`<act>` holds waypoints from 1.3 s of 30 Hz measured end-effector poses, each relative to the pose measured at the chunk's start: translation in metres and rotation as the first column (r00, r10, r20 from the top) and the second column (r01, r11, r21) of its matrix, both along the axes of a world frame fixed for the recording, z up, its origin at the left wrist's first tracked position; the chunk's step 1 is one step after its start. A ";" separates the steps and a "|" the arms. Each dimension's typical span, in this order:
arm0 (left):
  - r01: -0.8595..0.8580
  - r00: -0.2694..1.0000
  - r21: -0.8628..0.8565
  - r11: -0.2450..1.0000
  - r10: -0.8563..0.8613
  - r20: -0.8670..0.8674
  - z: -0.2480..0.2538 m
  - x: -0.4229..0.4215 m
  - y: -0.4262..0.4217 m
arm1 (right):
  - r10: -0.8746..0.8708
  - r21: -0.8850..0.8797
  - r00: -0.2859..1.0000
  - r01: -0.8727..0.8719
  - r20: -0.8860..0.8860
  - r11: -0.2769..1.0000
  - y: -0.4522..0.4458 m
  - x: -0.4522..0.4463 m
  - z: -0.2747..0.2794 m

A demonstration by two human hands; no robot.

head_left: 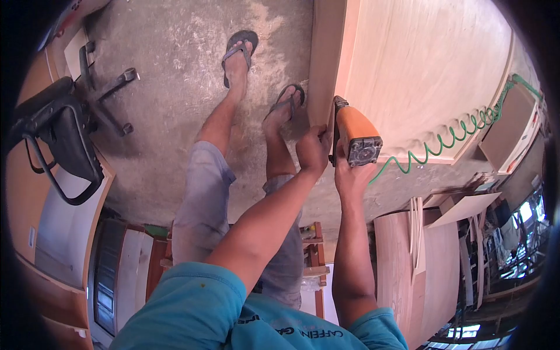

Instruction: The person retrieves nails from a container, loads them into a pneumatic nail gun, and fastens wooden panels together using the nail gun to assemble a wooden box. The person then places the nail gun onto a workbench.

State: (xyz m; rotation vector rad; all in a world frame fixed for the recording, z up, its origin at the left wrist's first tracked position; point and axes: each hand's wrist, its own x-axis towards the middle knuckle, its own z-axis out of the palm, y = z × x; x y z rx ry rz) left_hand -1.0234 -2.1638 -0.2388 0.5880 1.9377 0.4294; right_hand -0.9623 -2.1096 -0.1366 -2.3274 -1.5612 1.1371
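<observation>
My right hand [354, 175] is wrapped round the handle of an orange and black nail gun [356, 127]. The tool's narrow nose meets the near corner of a large box-like piece of pale wood [431, 64], by its long side board [328, 58]. A coiled green air hose [431, 150] trails right from beside my right hand. Just left of the nail gun, my left hand [312, 150] is at the end of the side board, its fingers curled together. Whatever those fingers pinch, if anything, is too small or hidden to tell.
A black wheeled office chair [73, 125] lies tipped at the left, beside wooden furniture [96, 233]. My sandalled feet stand on the worn concrete floor [169, 64]. Wood sheets [440, 256] and thin strips [416, 233] lean at the lower right. A drawer-like wooden box [513, 128] sits far right.
</observation>
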 end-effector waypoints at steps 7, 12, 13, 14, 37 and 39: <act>0.020 0.999 0.000 1.000 -0.020 -0.045 0.000 0.001 -0.001 | 0.001 0.025 1.000 -0.002 0.017 1.000 -0.003 -0.002 0.000; 0.019 0.999 0.050 0.999 -0.017 -0.041 -0.009 0.005 -0.009 | 0.025 -0.008 0.999 -0.025 0.040 1.000 -0.006 0.002 0.000; 0.015 0.999 0.041 0.999 -0.014 -0.031 -0.008 0.004 -0.008 | 0.037 -0.020 0.998 -0.036 0.046 0.999 -0.009 0.004 -0.001; 0.012 1.000 0.032 0.999 -0.011 -0.024 -0.008 0.003 -0.006 | 0.049 -0.031 0.998 -0.048 0.050 0.998 -0.011 0.005 -0.003; -0.014 1.000 -0.072 0.997 0.014 0.000 0.006 0.016 -0.059 | 0.015 -0.066 1.000 -0.014 0.009 0.998 -0.070 0.025 -0.002; -0.010 1.000 -0.074 0.997 0.011 0.012 0.006 0.015 -0.058 | 0.033 -0.056 0.999 -0.032 0.013 0.998 -0.069 0.023 0.000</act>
